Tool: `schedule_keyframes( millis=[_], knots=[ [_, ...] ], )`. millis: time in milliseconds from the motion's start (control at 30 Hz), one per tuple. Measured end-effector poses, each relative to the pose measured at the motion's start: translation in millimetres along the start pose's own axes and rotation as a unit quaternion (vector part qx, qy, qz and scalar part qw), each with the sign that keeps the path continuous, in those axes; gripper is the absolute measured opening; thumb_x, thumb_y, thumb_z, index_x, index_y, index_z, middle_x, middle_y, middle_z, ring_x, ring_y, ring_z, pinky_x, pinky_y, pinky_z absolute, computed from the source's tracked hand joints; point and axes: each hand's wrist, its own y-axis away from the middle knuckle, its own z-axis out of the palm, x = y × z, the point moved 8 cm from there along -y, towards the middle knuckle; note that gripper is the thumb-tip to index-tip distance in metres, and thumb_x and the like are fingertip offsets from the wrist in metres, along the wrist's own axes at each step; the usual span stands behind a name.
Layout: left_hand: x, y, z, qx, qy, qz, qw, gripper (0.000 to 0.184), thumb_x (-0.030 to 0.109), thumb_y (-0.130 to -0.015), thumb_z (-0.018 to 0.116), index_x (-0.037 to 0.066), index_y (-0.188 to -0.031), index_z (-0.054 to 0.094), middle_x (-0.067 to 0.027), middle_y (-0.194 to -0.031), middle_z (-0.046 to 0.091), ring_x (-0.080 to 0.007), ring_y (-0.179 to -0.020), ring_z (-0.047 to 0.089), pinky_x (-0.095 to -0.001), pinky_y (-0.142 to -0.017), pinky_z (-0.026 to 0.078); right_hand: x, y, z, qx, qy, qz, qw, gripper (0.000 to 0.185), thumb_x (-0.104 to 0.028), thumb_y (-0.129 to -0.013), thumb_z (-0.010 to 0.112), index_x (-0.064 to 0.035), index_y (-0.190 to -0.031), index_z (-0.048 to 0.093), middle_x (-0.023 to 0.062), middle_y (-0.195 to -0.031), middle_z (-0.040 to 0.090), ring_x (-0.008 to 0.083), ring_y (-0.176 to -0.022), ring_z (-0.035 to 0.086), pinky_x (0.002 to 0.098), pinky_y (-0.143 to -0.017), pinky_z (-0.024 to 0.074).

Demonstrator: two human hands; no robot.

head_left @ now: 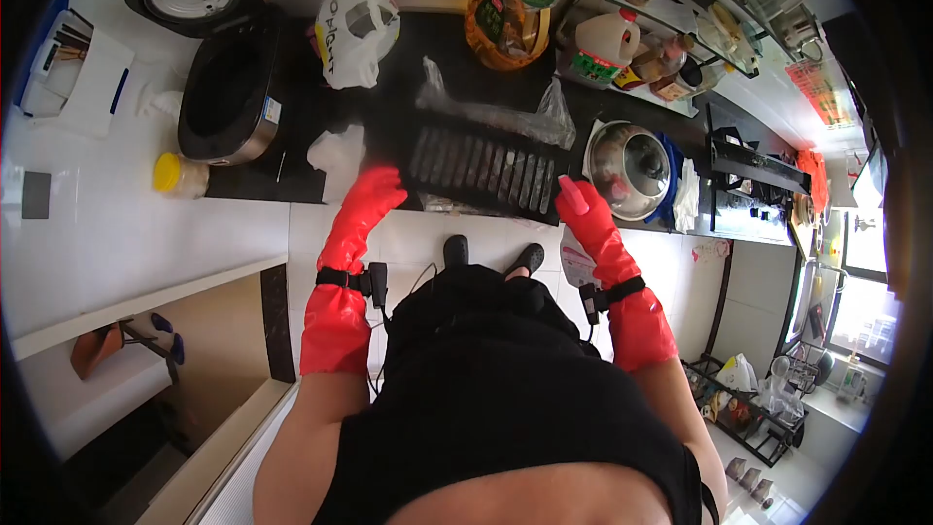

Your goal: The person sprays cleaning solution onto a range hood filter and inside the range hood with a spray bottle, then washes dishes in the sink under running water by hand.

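A black slatted rack (481, 171) lies lengthwise at the front edge of the dark counter, between my two hands. My left hand (372, 194), in a long red rubber glove, closes on its left end. At its right end is my right hand (583, 206), gloved the same way, with fingers curled at the corner. A lighter pink strip shows on that hand; whether it is the glove's thumb or a separate thing I cannot tell. Clear crumpled plastic (505, 117) lies behind the rack. Beside my left hand is a white crumpled sheet or bag (337, 157).
A rice cooker (228, 97) with its lid up, a yellow-lidded jar (182, 175) and a white bag (355, 24) stand left. Behind is an amber oil jug (501, 29). A glass-lidded pot (630, 170), a stove (753, 175) and shelved bottles are right.
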Motion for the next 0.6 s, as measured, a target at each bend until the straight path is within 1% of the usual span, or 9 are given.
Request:
schedule_keyframes(
  millis=[100, 133, 233, 333, 433, 500, 600],
  knots=[
    [-7, -9, 1, -0.009, -0.044, 0.002, 0.999, 0.050, 0.007, -0.086, 0.075, 0.003, -0.133, 0.058, -0.0124, -0.128, 0.065, -0.0223, -0.121, 0.061, -0.0327, -0.097, 0.051, -7, -5, 11, -0.007, 0.011, -0.028, 1.000, 0.048, -0.020, -0.088, 0.068, -0.0098, -0.134, 0.056, 0.0154, -0.107, 0.065, 0.0375, -0.092, 0.065, 0.0448, -0.076, 0.0543],
    [-6, -9, 2, -0.011, -0.044, 0.002, 0.999, 0.050, 0.007, -0.086, 0.075, 0.003, -0.133, 0.058, -0.0125, -0.128, 0.065, -0.0223, -0.121, 0.061, -0.0327, -0.097, 0.051, 2, -5, 18, -0.034, -0.010, 0.021, 0.999, 0.047, -0.022, -0.088, 0.067, -0.0095, -0.133, 0.056, 0.0160, -0.108, 0.065, 0.0376, -0.092, 0.065, 0.0450, -0.076, 0.0544],
    [-4, -8, 5, -0.016, -0.045, 0.000, 0.999, 0.051, 0.007, -0.086, 0.075, 0.003, -0.133, 0.058, -0.0125, -0.128, 0.065, -0.0224, -0.121, 0.061, -0.0325, -0.097, 0.051, 15, 1, 10, -0.029, 0.009, 0.097, 0.995, 0.045, -0.023, -0.089, 0.066, -0.0104, -0.131, 0.057, 0.0170, -0.111, 0.065, 0.0381, -0.096, 0.065, 0.0449, -0.078, 0.0546],
    [-4, -7, 6, -0.019, -0.045, -0.006, 0.999, 0.050, 0.007, -0.086, 0.075, 0.002, -0.133, 0.058, -0.0124, -0.128, 0.065, -0.0225, -0.120, 0.061, -0.0324, -0.097, 0.051, 39, 12, 6, 0.024, -0.030, 0.124, 0.992, 0.044, -0.022, -0.089, 0.066, -0.0123, -0.132, 0.056, 0.0170, -0.109, 0.065, 0.0389, -0.096, 0.065, 0.0450, -0.078, 0.0544],
    [-6, -9, 10, -0.029, -0.052, -0.007, 0.998, 0.050, 0.007, -0.086, 0.075, 0.002, -0.133, 0.058, -0.0123, -0.128, 0.065, -0.0224, -0.119, 0.062, -0.0324, -0.097, 0.051, 55, 22, 4, 0.037, -0.041, 0.135, 0.989, 0.046, -0.019, -0.089, 0.066, -0.0139, -0.133, 0.055, 0.0163, -0.105, 0.065, 0.0393, -0.094, 0.065, 0.0453, -0.076, 0.0541],
    [-3, -10, 13, -0.037, -0.072, 0.002, 0.997, 0.050, 0.007, -0.086, 0.075, 0.002, -0.133, 0.058, -0.0123, -0.127, 0.065, -0.0222, -0.119, 0.062, -0.0324, -0.097, 0.051, 62, 25, 8, 0.018, -0.032, 0.129, 0.991, 0.047, -0.019, -0.089, 0.067, -0.0141, -0.134, 0.055, 0.0162, -0.105, 0.065, 0.0394, -0.094, 0.065, 0.0447, -0.077, 0.0543],
    [0, -7, 20, -0.031, -0.046, -0.016, 0.998, 0.049, 0.006, -0.086, 0.075, 0.002, -0.132, 0.058, -0.0118, -0.125, 0.066, -0.0216, -0.118, 0.062, -0.0321, -0.096, 0.051, 69, 38, 12, -0.004, -0.028, 0.121, 0.992, 0.047, -0.019, -0.089, 0.068, -0.0141, -0.134, 0.055, 0.0163, -0.106, 0.066, 0.0394, -0.095, 0.065, 0.0441, -0.079, 0.0545]
  ],
)
